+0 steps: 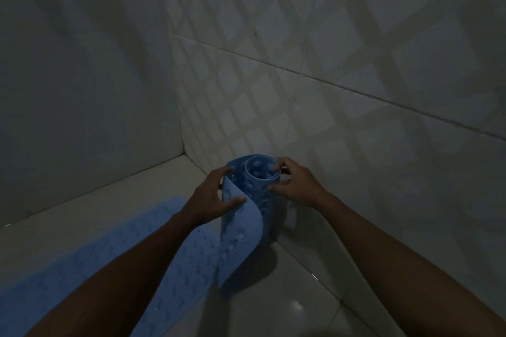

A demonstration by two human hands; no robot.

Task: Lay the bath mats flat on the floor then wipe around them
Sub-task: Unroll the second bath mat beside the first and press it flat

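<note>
One blue mat (pixel 82 260) already lay flat on the glossy tiled floor (pixel 295 295) at lower left. Beside it the rolled mat (pixel 246 213), soft rubbery sheet studded with suction cups, stood on end near the corner. The left hand (pixel 210 197) pinched its loose flap; the right hand (pixel 295 180) gripped the rim. It looked light, floppy, best peeled by that flap. Patterned wall tiles (pixel 328 63) rose behind.

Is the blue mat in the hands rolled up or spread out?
Rolled up: the blue mat stands on end as a spiral tube, outer flap peeling loose.
</note>
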